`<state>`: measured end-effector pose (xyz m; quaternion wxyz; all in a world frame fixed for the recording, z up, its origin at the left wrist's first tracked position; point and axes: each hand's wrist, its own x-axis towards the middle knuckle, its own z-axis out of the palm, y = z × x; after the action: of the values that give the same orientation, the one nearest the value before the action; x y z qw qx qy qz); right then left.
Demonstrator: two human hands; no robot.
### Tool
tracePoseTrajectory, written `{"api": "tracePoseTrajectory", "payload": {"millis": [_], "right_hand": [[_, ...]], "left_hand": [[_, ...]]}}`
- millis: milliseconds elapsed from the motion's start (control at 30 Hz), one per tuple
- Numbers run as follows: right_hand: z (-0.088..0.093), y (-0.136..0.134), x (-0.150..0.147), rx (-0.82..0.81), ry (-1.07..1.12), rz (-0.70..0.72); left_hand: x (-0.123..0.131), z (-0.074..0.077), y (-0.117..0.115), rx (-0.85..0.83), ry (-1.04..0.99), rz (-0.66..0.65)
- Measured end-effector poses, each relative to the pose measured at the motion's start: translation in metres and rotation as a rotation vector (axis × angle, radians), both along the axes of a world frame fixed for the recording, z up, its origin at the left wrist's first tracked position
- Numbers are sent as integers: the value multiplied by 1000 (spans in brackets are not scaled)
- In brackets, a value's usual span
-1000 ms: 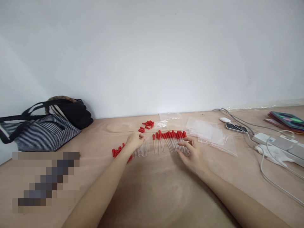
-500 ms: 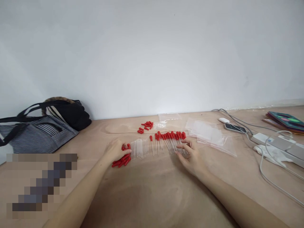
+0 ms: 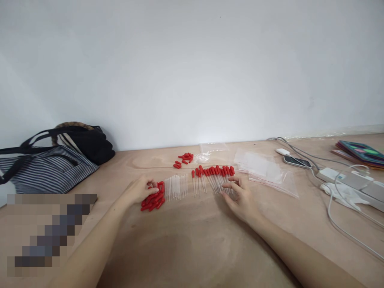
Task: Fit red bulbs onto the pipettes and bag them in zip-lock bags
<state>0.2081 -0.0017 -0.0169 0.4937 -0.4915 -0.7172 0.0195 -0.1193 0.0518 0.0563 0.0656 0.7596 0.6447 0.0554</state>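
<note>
At the far left of the table (image 3: 186,248), a striped bag (image 3: 45,172) is seen, with a black bundle (image 3: 94,146) pressed against it; nearer the front, a dark object is hidden by pixelation. Next, the left hand (image 3: 137,193) is laid at a pile of red caps (image 3: 153,203), its fingers bent over the back of the pile; whether a cap is gripped cannot be told. Just beside the pile, bare tubes (image 3: 176,188) are lined up side by side. Behind them, a smaller group of caps (image 3: 186,157) is scattered, and near these a clear packet (image 3: 214,147) is placed close to the wall. Further right, a row of capped tubes (image 3: 212,172) is laid out, red ends away from the person. At its right end the right hand (image 3: 242,199) is held open, thumb and fingers spread and curved; contact with the tubes cannot be made out. Beyond, plastic bags (image 3: 259,165) are overlapped. Then a phone (image 3: 297,161), a crumpled tissue (image 3: 339,193), a power strip (image 3: 357,182) crossed by cables, and a coloured stack (image 3: 361,151) are found.
</note>
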Motion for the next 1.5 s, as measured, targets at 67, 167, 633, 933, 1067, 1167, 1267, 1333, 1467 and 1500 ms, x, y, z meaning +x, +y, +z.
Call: {"api": "tracePoseTrajectory", "payload": {"millis": [67, 167, 633, 933, 1067, 1167, 1267, 1333, 1467, 1500], "right_hand": [[0, 0, 0, -12, -4, 6], [-1, 1, 0, -23, -11, 10], [-1, -1, -3, -20, -6, 24], [2, -7, -9, -37, -34, 61], [1, -5, -7, -24, -30, 69], [2, -4, -7, -24, -20, 71], [5, -7, -9, -63, 19, 119], [8, -10, -13, -116, 48, 210], [10, -16, -21, -192, 43, 425], [10, -17, -23, -188, 32, 457]], "left_hand": [[-5, 0, -1, -43, -57, -8], [-8, -2, -3, -67, -109, 4], [-4, 1, -12, -100, -41, 9], [1, 5, -14, -119, 4, 61], [-4, 1, -15, -147, -40, 9], [-4, 4, -16, -136, -58, -6], [12, 11, -23, -127, -151, -37], [35, 10, -32, -166, -327, -88], [94, -8, -52, -211, -541, -178], [106, -14, -56, -221, -565, -210]]}}
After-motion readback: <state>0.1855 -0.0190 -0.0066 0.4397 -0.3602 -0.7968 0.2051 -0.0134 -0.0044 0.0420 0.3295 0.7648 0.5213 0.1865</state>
